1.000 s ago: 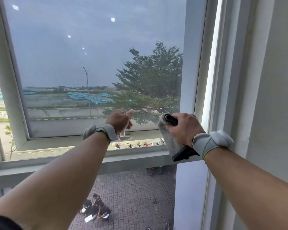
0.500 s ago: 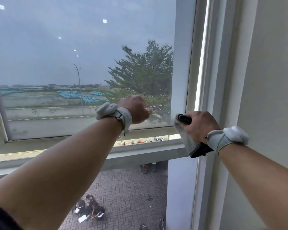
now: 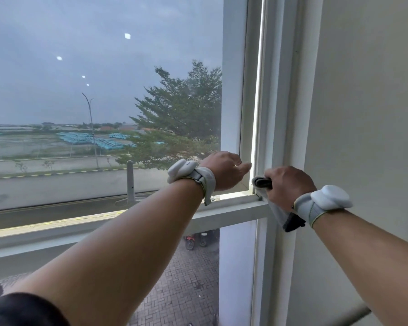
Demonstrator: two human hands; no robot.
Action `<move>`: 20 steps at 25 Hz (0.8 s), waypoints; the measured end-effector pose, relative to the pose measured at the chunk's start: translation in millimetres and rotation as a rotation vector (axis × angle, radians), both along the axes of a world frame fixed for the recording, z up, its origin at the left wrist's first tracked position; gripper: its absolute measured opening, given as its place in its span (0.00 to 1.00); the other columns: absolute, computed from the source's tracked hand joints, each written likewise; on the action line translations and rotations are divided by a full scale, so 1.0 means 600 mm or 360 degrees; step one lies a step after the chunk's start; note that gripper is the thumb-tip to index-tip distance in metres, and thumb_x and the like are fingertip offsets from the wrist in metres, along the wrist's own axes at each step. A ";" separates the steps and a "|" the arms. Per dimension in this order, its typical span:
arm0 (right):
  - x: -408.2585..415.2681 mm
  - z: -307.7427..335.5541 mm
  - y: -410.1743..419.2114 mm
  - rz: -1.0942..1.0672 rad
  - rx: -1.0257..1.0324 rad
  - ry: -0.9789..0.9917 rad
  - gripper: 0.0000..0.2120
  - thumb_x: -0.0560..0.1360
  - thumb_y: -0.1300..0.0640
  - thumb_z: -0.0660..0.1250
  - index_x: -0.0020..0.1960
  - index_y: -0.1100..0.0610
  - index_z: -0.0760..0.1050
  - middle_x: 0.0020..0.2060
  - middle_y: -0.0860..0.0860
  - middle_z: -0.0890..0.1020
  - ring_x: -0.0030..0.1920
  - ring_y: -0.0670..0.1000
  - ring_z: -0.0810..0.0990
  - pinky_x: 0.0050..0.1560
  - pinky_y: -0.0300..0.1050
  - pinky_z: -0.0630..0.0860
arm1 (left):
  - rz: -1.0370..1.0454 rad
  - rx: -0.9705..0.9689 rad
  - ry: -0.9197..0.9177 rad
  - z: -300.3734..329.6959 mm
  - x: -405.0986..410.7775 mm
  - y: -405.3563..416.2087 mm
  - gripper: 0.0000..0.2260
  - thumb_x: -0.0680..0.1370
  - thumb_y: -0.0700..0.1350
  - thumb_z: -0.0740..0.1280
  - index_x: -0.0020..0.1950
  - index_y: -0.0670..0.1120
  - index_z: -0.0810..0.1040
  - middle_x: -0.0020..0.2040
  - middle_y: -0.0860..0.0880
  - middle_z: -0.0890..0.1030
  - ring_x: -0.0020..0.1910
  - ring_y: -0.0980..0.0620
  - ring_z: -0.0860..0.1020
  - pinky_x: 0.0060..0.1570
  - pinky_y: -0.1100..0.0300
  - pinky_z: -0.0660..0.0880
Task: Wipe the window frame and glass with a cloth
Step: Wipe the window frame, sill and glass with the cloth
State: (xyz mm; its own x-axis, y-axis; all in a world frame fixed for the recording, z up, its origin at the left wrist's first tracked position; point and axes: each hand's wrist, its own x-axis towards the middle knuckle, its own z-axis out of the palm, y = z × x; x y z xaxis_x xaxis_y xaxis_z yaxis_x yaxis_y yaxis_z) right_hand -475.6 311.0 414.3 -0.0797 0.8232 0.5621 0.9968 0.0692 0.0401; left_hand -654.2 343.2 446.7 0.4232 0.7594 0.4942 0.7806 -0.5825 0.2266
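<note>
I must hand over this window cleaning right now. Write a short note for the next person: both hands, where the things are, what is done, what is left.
Right hand: closed on the grey cloth, at the lower right corner of the window frame, beside the wall.
Left hand: holds nothing, fingers reaching toward the sash edge near that same corner.
Glass: the sash stands pushed open, handle at its bottom rail.
Done: cannot tell from this view which parts are already wiped.
Left: probably the frame corner first, then the rails and the glass.
</note>
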 end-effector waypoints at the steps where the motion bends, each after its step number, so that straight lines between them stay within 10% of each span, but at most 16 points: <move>1: 0.003 -0.004 0.002 -0.0009 -0.0011 -0.0025 0.06 0.74 0.51 0.62 0.40 0.50 0.69 0.37 0.50 0.75 0.38 0.53 0.74 0.38 0.44 0.69 | -0.0004 0.0000 0.0021 -0.003 0.004 0.001 0.22 0.80 0.60 0.56 0.58 0.46 0.79 0.58 0.45 0.81 0.56 0.45 0.78 0.55 0.53 0.74; 20: -0.004 -0.058 0.058 -0.0129 -0.0184 -0.0243 0.09 0.74 0.61 0.58 0.52 0.55 0.74 0.50 0.53 0.79 0.49 0.56 0.79 0.42 0.44 0.71 | 0.0062 -0.0200 0.0029 -0.045 -0.016 0.026 0.23 0.81 0.58 0.53 0.47 0.42 0.78 0.45 0.43 0.80 0.46 0.44 0.77 0.45 0.55 0.72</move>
State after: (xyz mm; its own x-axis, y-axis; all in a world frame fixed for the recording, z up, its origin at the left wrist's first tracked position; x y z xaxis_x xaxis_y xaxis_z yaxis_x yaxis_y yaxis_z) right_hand -478.1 345.7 379.6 -0.0875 0.8889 0.4497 0.9823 0.0020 0.1873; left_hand -664.1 358.6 419.7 0.4001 0.8309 0.3868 0.8067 -0.5196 0.2817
